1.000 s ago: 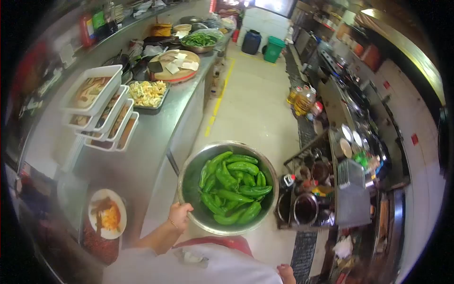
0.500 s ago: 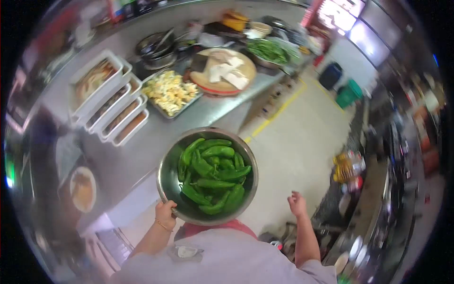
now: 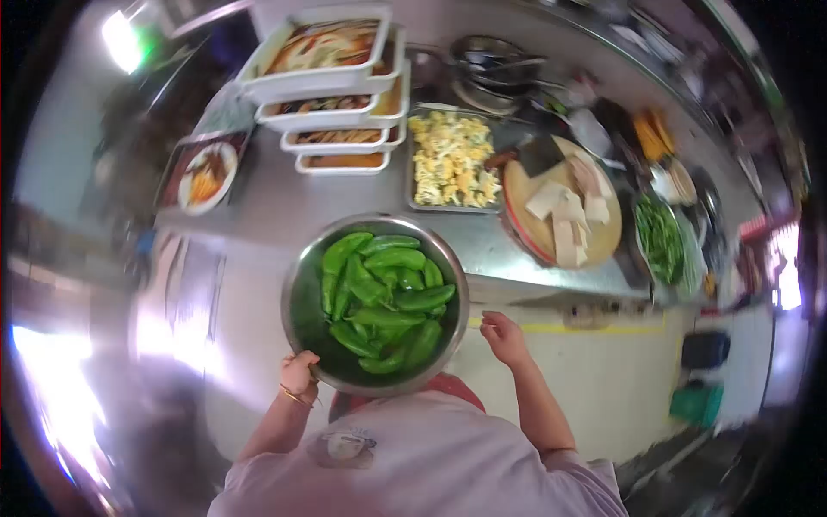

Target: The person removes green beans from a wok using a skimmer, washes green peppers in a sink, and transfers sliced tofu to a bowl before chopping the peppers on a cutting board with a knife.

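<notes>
Left hand [image 3: 299, 372], fingers gripping the rim, holds a metal bowl [image 3: 303, 302] of green peppers [image 3: 379, 297]; right hand [image 3: 502, 338], forearm forward, hovers just beside it, fingers half-open.

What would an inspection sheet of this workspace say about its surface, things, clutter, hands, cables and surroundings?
Surface: metal counter, shiny where bare.
Job's things: steel bowl of green peppers.
Clutter: stacked white containers, food tray, cutting board bearing white slices and a cleaver.
Hands: left hand grips the steel bowl's rim; right hand is off it.
Cables: nothing seen.
Surroundings: pale floor, yellow line, green bin.
</notes>
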Demonstrator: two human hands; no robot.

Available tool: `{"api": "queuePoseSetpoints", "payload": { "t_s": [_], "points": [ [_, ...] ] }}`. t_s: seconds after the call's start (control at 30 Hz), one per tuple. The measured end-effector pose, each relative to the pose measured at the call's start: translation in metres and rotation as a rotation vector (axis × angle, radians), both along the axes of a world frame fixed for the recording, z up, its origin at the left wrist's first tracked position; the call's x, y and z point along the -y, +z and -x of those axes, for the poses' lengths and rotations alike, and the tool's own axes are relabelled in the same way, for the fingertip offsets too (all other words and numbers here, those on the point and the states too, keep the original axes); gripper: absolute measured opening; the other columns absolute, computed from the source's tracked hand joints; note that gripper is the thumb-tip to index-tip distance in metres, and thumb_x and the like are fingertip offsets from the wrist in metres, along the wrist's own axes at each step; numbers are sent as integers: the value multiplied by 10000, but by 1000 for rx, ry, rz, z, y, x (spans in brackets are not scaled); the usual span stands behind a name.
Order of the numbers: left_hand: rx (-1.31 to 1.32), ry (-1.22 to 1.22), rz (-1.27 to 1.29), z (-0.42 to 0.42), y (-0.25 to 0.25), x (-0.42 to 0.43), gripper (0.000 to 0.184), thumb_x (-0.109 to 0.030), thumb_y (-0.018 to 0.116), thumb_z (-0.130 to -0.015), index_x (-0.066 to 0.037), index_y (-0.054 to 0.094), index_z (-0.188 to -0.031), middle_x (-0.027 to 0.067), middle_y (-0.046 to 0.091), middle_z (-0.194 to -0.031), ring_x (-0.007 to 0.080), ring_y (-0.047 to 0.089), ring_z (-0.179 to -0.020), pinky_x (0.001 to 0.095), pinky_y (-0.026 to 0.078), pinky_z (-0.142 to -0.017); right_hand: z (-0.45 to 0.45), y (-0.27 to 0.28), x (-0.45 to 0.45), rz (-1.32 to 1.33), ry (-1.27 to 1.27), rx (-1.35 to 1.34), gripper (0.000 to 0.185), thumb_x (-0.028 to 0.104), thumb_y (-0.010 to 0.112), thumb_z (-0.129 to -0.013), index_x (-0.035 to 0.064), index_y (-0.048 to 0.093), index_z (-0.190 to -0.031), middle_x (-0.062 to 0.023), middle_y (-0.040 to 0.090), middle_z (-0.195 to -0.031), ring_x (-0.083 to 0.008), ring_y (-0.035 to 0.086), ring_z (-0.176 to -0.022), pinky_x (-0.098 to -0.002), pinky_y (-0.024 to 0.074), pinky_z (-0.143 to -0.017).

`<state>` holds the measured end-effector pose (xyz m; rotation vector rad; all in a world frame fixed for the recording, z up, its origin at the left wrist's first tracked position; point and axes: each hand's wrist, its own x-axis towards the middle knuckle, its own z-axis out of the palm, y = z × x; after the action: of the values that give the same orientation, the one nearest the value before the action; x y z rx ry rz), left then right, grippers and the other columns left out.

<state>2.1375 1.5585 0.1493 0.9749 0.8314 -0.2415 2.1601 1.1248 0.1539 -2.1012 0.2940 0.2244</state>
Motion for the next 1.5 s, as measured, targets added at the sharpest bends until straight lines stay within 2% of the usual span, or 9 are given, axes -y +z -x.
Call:
{"api": "queuePoseSetpoints", "payload": {
  "t_s": [0.07,0.17,0.27,0.43,0.53,0.57,0.73,0.77,1.5],
  "points": [
    [-5,173,-26,36,19,22,235,44,512,-685,26,616,-895,107,641,-839,235,618,-717,337,516,-683,-37,-15,12,-19,162,41,289,173,598,-876,24,601,-1124,-142,658,-966,-196,643,-834,-318,509,-756],
    [16,472,-102,71,39,54,137,37,551,-684,-61,574,-776,12,549,-679,153,501,-517,272,397,-455,-106,-36,10,-143,284,90,274,199,587,-888,37,601,-1109,-115,649,-938,-183,625,-860,-308,494,-763],
    [1,634,-115,118,12,47,181,51,533,-672,-53,568,-817,19,559,-724,161,528,-583,272,436,-520,-194,15,-42,-550,130,41,341,274,570,-903,47,557,-1157,-55,628,-950,-185,593,-911,-359,466,-819],
    [-2,791,-89,130,38,43,211,54,509,-666,-37,564,-848,31,570,-780,163,551,-721,282,454,-647,-361,-19,-111,-1068,-134,-405,770,468,555,-879,57,237,-1447,-155,317,-1462,-295,285,-1360,-481,210,-1105],
    [-28,837,-131,120,21,17,223,55,496,-667,-26,565,-862,38,569,-788,159,552,-718,279,448,-637,-418,-22,-136,-1021,-232,-392,971,563,535,-850,76,-12,-1488,-175,72,-1544,-311,100,-1424,-518,57,-1135],
    [-67,840,-156,114,17,0,228,56,492,-667,-23,566,-867,41,568,-789,157,552,-707,277,445,-624,-440,-31,-138,-1025,-233,-375,899,635,498,-831,148,131,-1492,-129,94,-1553,-296,72,-1432,-520,-8,-1126],
    [-63,751,-79,52,29,-61,223,68,513,-664,-14,590,-857,35,575,-739,142,544,-629,261,429,-548,-468,-5,-139,-1235,328,-375,572,480,499,-890,99,469,-1316,-86,522,-1319,-304,491,-1216,-579,374,-1007],
    [-22,721,-67,39,36,-77,212,68,523,-664,-11,602,-845,32,579,-726,137,544,-617,257,425,-536,-474,-15,-126,-1174,27,-468,545,471,517,-885,104,500,-1287,-82,533,-1305,-297,503,-1201,-535,410,-1003],
    [16,568,-69,-54,54,-160,225,74,481,-696,10,634,-849,76,649,-815,186,607,-676,291,493,-625,-475,9,-210,-1127,221,-159,532,475,515,-889,113,506,-1280,-78,546,-1289,-281,515,-1189,-499,441,-984]
  ]
}}
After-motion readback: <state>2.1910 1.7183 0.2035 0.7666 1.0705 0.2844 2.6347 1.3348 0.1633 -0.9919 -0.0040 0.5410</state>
